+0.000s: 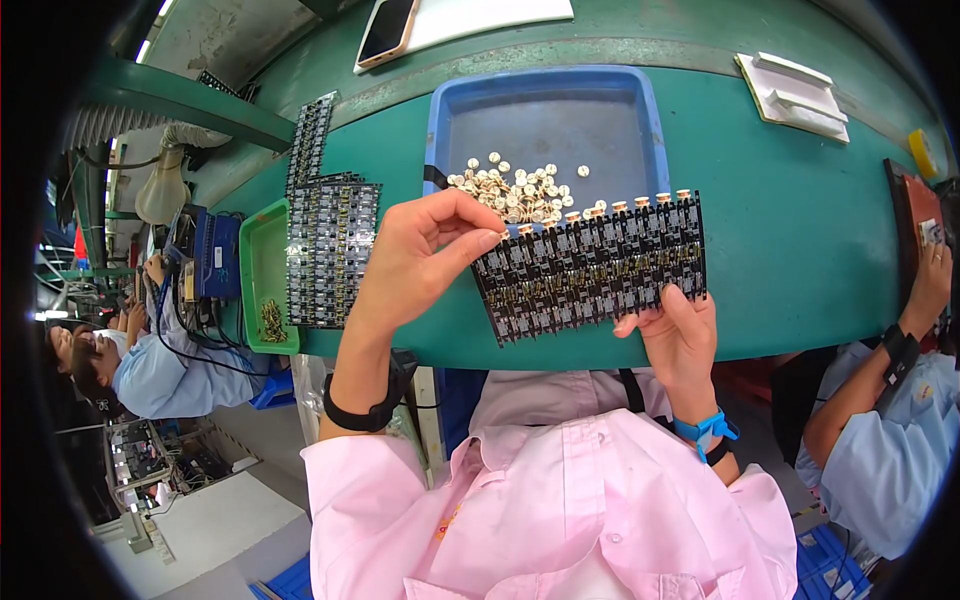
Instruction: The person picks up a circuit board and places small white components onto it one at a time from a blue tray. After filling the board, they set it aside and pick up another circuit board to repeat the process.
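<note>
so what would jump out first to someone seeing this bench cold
A black circuit board panel held over the green table's near edge: right hand under it, left hand pinching a small part at its upper left corner. Behind it, a blue tray holds pale coil parts.

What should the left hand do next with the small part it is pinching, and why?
Probably lower the left hand so the small round part seats at the left end of the circuit board panel. That end looks empty, while similar parts line the top edge further right, and the right hand steadies the panel.
</note>
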{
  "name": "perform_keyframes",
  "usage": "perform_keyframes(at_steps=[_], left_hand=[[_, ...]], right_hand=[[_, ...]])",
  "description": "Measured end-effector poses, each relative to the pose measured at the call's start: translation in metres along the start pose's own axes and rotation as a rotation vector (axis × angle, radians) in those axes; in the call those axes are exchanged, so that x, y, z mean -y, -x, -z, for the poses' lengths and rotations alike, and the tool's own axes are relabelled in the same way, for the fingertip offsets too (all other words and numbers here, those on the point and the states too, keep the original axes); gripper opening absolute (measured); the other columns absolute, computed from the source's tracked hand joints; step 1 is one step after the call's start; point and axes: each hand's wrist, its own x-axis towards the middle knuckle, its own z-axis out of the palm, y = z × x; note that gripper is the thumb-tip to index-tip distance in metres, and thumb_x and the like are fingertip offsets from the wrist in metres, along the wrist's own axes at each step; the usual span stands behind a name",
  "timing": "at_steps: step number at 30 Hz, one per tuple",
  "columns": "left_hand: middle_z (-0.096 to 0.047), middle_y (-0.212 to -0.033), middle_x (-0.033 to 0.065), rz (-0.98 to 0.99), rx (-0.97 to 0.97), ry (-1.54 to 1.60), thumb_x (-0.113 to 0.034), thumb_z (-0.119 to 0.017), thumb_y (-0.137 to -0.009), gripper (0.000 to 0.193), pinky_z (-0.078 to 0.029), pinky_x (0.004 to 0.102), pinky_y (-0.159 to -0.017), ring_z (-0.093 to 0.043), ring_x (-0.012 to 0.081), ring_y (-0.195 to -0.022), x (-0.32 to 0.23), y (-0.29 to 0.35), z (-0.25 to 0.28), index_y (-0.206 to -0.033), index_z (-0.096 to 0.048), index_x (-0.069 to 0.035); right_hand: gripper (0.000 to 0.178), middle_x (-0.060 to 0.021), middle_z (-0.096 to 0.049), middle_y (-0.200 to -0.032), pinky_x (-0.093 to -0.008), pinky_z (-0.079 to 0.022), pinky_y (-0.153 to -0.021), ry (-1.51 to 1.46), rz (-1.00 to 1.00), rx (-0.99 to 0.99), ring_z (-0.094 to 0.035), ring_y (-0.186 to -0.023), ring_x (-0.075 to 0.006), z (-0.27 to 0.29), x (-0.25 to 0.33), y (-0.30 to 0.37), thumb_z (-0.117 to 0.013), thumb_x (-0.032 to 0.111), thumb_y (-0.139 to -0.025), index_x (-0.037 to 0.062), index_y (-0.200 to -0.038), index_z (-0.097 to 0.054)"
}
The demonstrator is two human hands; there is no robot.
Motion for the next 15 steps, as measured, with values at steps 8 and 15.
perform_keyframes(at_steps=[8,15], left_hand=[[-0.056,-0.076,0.0062,-0.068,-0.112,-0.237,0.001,-0.054,-0.071,0.009,-0.043,0.0214,-0.069,-0.053,0.0098,-0.072,-0.002,0.006,-0.011,-0.079,-0.055,0.004],[-0.057,-0.074,0.0062,0.015,-0.049,-0.009,-0.002,-0.053,-0.072,0.010,-0.043,0.0211,-0.067,-0.053,0.0088,-0.070,-0.003,0.000,0.007,-0.080,-0.055,0.004]], right_hand=[[0.024,-0.0154,-0.057,-0.075,-0.0370,-0.048,-0.052,-0.004,-0.012,-0.006,-0.057,-0.056,-0.0262,0.000,0.001,0.000,-0.042,0.008,-0.080,-0.0046,-0.101,-0.040],[0.026,-0.0169,-0.056,-0.078,-0.0368,-0.048,-0.052,0.008,-0.012,0.003,-0.057,-0.055,-0.0263,-0.003,0.003,0.000,-0.042,0.009,-0.080,-0.0054,-0.102,-0.039]])
